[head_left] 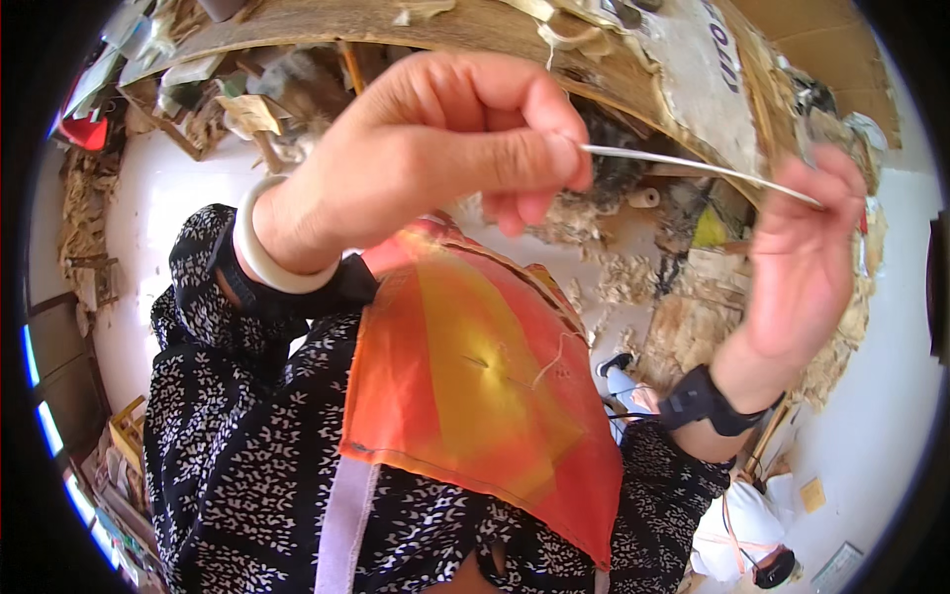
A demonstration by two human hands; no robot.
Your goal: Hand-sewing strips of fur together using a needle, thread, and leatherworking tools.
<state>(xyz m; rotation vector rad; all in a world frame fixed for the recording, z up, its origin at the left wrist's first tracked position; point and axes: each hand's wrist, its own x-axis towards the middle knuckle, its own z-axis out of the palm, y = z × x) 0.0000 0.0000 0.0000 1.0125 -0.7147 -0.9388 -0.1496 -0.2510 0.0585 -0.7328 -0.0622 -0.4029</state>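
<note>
A thin white cord is stretched between my two hands in front of my chest, sloping down slightly toward the right. My left hand is closed, pinching one end between thumb and forefinger. At the other end, my right hand, a little blurred, has its fingertips together on the cord. A white bangle circles my left wrist, and a black band is around the right one. Below the hands a red and yellow cloth apron hangs over my black-and-white patterned clothing.
Beyond my hands runs the wooden edge of a bench, with a pale printed sheet on it. Heaps of tan, ragged scraps lie beneath and to the right. Another person is at the lower right.
</note>
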